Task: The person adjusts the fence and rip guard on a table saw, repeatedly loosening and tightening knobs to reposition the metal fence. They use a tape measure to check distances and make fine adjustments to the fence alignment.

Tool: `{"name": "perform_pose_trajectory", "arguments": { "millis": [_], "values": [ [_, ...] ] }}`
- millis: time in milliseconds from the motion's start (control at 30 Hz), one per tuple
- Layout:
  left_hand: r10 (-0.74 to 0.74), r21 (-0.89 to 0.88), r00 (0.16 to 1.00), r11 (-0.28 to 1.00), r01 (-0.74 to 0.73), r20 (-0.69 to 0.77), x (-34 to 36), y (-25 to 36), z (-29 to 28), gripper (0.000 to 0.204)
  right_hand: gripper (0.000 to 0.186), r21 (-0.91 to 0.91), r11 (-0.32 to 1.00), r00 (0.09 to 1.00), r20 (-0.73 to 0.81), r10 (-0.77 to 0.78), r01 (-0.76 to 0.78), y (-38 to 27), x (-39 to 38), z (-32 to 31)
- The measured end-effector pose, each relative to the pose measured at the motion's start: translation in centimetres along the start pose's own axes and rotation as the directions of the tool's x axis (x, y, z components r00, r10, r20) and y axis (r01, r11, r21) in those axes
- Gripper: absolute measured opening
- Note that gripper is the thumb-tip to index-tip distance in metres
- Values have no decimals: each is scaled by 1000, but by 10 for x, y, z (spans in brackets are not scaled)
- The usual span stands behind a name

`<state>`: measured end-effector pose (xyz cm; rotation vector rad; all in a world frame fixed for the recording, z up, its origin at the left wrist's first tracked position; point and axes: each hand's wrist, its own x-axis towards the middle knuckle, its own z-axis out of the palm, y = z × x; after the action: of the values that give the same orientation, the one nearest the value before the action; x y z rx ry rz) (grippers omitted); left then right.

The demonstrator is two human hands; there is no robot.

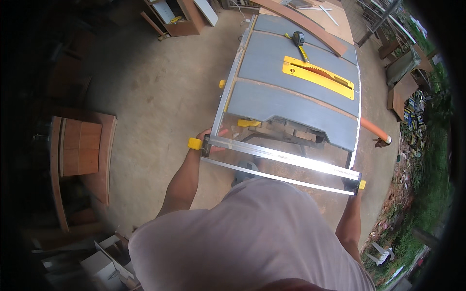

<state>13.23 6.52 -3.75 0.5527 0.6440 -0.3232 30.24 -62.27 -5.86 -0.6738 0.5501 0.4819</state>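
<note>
A silver rip fence (281,157) lies across the near end of a grey table saw (291,104), over the gap in front of its top. My left hand (217,145) is wrapped round the fence's left end from beneath, beside a yellow knob (195,143); fingers show on both sides of the rail. At the fence's right end, by a smaller yellow latch (362,185), is my right hand (354,170), mostly hidden by the black end piece. A toothed blade (320,72) shows in the yellow throat plate (296,72). A tape measure (298,39) rests on the saw top, its yellow blade partly out.
A long brown board (310,26) lies over the saw's far end onto a wooden panel. An orange pipe (376,130) sticks out on the right. Wooden cabinet pieces (82,148) stand at the left, with another cabinet (179,19) at the back. Rubble and plants line the right side.
</note>
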Motion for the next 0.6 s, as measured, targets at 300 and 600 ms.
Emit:
{"name": "perform_pose_trajectory", "arguments": {
  "millis": [300,600],
  "values": [
    [174,74,985,982,-174,6,32,-3,-81,48,27,-192,971,976,188,-106,143,10,19,-53],
    [165,313,982,941,-128,-96,44,22,-41,67,29,-253,954,987,47,-157,164,9,-9,-50]
  ]
}}
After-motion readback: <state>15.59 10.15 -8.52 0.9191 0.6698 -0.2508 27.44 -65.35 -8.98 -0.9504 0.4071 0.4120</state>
